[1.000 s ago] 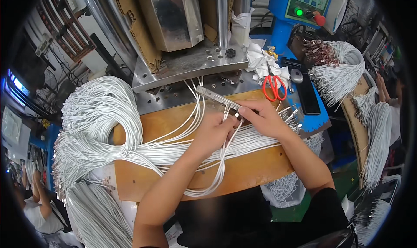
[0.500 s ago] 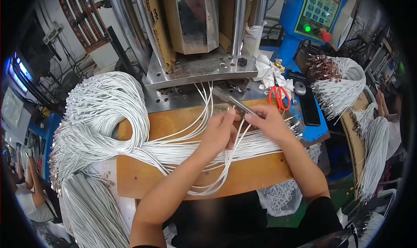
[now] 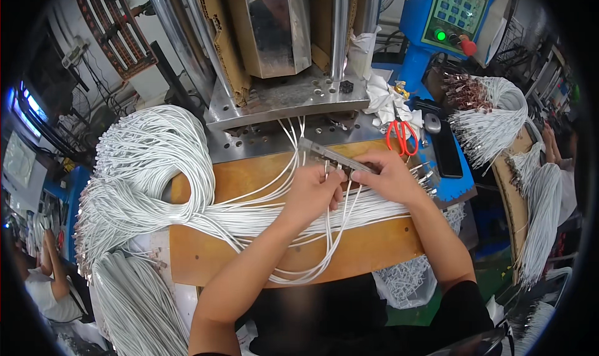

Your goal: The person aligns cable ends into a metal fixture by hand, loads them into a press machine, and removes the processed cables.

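Observation:
A narrow grey metal bar (image 3: 321, 151) slants in front of the press, with white cable ends set along its lower edge. My right hand (image 3: 390, 176) grips the bar's right end between thumb and fingers. Below the bar, my left hand (image 3: 314, 191) is closed in a pinch on a white cable (image 3: 328, 222) at the bar's edge; its tip is hidden by the fingers. From the bar, a few cables loop down over the brown board (image 3: 362, 250). Under both hands lies a thick bundle of white cables (image 3: 249, 216).
Behind the bar stands a press with a steel plate (image 3: 281, 100); several cables run under it. Red-handled scissors (image 3: 402, 138) and a black phone (image 3: 445, 150) lie at right, near a blue control box (image 3: 458, 16). A bag of small white pieces (image 3: 405, 281) hangs below the board.
The metal bar has turned its flat face more into view and come slightly nearer. My left fingers have shifted a little right and down along it, still pinching at a cable.

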`<state>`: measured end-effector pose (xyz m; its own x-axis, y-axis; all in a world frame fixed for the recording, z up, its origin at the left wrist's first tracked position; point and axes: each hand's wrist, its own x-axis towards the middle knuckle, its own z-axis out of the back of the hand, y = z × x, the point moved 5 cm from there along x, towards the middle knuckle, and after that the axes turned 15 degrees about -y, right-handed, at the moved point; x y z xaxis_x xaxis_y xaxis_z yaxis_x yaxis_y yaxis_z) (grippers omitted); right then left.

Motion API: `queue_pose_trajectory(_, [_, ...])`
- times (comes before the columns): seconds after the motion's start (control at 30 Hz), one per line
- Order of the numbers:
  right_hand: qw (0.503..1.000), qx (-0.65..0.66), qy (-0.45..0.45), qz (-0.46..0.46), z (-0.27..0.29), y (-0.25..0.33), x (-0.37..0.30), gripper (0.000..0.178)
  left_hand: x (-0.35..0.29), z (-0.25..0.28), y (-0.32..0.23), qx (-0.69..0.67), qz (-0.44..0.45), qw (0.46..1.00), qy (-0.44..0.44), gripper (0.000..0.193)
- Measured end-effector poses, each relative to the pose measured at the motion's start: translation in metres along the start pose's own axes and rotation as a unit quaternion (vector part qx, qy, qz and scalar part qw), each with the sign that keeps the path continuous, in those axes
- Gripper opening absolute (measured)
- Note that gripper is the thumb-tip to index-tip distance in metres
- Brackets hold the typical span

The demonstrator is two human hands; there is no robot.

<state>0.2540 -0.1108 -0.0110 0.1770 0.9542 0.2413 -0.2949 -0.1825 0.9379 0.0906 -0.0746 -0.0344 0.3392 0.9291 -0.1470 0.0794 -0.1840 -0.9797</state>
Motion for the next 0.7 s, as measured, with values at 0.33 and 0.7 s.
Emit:
queue_pose_trajectory(0.33, [0.995, 0.044, 0.001, -0.088, 0.008, -0.001, 0.002, 0.022, -0.001, 0.012, -0.009, -0.009, -0.022, 0.997, -0.072, 0.02])
queue_pose_trajectory(0.7, [0.998, 0.011, 0.054, 0.003, 0.005, 0.002, 0.0, 0.022, 0.001, 0.01, -0.003, -0.043, 0.028, 0.997, -0.053, 0.019])
